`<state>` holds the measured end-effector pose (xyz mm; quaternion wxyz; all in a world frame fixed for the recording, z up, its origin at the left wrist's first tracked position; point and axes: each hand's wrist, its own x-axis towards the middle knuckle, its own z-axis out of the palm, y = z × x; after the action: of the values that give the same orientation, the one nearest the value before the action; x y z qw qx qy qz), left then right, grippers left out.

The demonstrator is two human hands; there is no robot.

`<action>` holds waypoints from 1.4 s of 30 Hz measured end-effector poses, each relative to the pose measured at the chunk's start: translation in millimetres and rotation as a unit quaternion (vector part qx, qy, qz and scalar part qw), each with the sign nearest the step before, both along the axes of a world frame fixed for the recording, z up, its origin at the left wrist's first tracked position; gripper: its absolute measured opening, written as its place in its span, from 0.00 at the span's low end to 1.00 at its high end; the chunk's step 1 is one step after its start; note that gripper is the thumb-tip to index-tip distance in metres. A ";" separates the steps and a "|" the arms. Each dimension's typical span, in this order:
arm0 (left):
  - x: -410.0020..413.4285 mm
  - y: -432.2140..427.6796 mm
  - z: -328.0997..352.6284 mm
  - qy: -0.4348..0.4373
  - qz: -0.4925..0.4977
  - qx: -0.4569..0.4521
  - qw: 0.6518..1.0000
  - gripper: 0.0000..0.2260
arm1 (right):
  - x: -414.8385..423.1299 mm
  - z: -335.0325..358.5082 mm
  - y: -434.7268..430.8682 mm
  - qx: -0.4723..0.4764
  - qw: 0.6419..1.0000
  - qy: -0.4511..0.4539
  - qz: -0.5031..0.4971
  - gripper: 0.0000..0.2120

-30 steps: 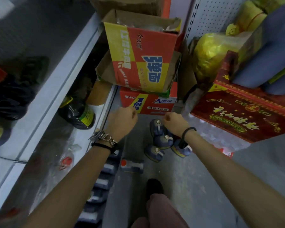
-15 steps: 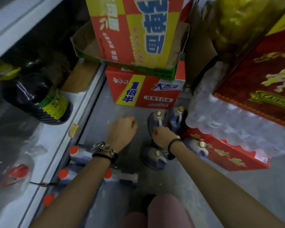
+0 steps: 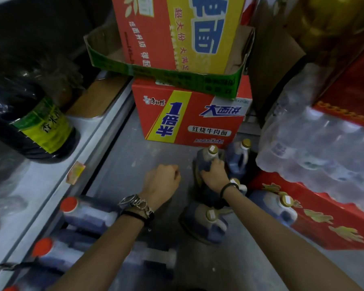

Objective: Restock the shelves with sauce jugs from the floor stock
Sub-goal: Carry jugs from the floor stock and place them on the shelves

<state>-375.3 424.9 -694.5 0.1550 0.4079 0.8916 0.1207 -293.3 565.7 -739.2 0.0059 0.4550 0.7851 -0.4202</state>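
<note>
Several dark sauce jugs with gold caps stand on the grey floor beside a red carton. My right hand (image 3: 215,175) grips the handle of the front jug (image 3: 204,159), just below its cap. A second jug (image 3: 237,158) stands right behind it, another jug (image 3: 204,222) sits nearer to me, and a further jug (image 3: 275,204) is at the right. My left hand (image 3: 163,182) hovers over bare floor to the left of the jugs, fingers curled, holding nothing. The white lower shelf (image 3: 51,164) at the left carries a big dark bottle with a green label (image 3: 36,127).
Stacked red and yellow noodle cartons (image 3: 189,120) block the aisle ahead. A shrink-wrapped pack of water bottles (image 3: 315,148) lies on red boxes (image 3: 315,223) at the right. Red-capped bottles (image 3: 86,213) lie under the shelf edge at the lower left.
The view has dropped closer to the floor. My right hand has moved forward from above the jugs and closed round the front jug's handle. My left hand stays curled.
</note>
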 end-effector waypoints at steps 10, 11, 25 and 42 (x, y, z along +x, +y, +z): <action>-11.2 -8.5 -34.1 -0.022 -0.026 -0.004 0.999 0.09 | -23.3 -41.2 36.7 -0.056 0.992 0.022 -0.110 0.22; -11.3 -9.3 -36.1 -0.023 -0.029 -0.009 0.999 0.09 | -25.8 -45.5 38.3 -0.061 0.992 0.025 -0.109 0.22; -35.4 -28.4 -32.1 -0.012 0.015 -0.019 1.000 0.10 | -32.8 -70.9 41.2 -0.127 0.975 0.064 -0.168 0.13; -58.0 -101.2 -38.4 -0.112 0.132 0.040 0.984 0.48 | -93.4 29.1 -41.0 -0.168 0.957 0.182 0.154 0.12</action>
<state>-433.3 323.7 -732.9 0.2201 0.2760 0.9093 0.2202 -386.7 524.8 -710.1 0.0038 0.2376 0.7517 -0.6153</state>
